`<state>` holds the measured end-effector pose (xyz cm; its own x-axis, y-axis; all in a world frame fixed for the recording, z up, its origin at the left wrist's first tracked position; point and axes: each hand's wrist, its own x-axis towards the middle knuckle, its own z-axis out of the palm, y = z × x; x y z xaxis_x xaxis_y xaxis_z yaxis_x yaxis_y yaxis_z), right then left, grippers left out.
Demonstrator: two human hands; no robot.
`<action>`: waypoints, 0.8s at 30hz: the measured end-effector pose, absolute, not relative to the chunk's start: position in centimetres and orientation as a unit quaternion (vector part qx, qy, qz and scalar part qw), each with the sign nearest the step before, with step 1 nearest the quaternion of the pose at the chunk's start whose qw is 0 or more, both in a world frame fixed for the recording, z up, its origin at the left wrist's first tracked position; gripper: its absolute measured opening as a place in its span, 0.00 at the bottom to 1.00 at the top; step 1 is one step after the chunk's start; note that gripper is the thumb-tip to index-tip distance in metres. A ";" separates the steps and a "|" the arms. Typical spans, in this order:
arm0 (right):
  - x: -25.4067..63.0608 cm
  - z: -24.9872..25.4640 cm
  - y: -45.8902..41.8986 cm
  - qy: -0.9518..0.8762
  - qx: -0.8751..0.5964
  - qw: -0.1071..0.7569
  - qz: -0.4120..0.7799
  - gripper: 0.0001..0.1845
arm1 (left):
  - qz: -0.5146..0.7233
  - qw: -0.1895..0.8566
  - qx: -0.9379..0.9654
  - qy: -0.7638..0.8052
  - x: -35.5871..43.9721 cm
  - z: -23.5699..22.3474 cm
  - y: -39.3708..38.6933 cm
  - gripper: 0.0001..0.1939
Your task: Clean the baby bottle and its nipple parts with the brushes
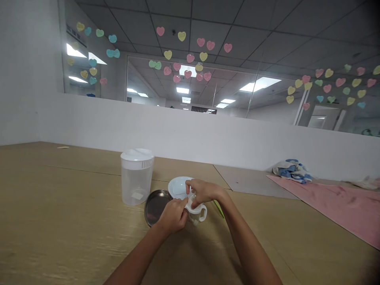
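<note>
A small clear cup (pixel 194 217) with a white lid and a white loop handle on its right side is between my hands. My left hand (pixel 173 216) is closed at the cup's left side, its fingers wrapped where a second handle may be hidden. From above, my right hand (pixel 204 191) curls its fingers round the top of the lid. A white bowl (pixel 177 186) stands just behind the cup, partly covered by my right hand. Left of it is a round metal dish (pixel 156 206), overlapped by my left hand. Part of a green strip (pixel 219 208) shows beside my right wrist.
Left of the dish stands a tall translucent container (pixel 136 180) with a white lid. A blue-and-white cloth (pixel 292 171) lies crumpled at the back right, near a pink mat (pixel 335 202). The white wall (pixel 178 134) borders the brown tabletop (pixel 74 221).
</note>
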<state>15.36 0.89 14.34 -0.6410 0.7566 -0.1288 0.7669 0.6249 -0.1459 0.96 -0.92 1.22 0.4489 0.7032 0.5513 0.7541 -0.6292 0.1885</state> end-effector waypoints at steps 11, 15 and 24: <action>16.4 14.7 2.0 0.890 0.414 0.027 -0.186 0.27 | -0.303 0.038 -0.849 -0.430 1.0 1.1 -0.9 0.14; 16.3 14.5 2.0 0.892 0.416 0.022 -0.174 0.28 | -0.305 0.030 -0.851 -0.427 1.0 1.1 -1.0 0.15; 16.7 14.3 2.2 0.897 0.397 0.021 -0.193 0.29 | -0.296 0.033 -0.847 -0.439 1.0 1.1 -0.9 0.14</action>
<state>16.73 2.24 14.34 -0.6844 0.7035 -0.1913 0.7200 0.6110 -0.3291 1.03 -0.94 1.11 0.4386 0.7250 0.5311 0.7643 -0.6117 0.2039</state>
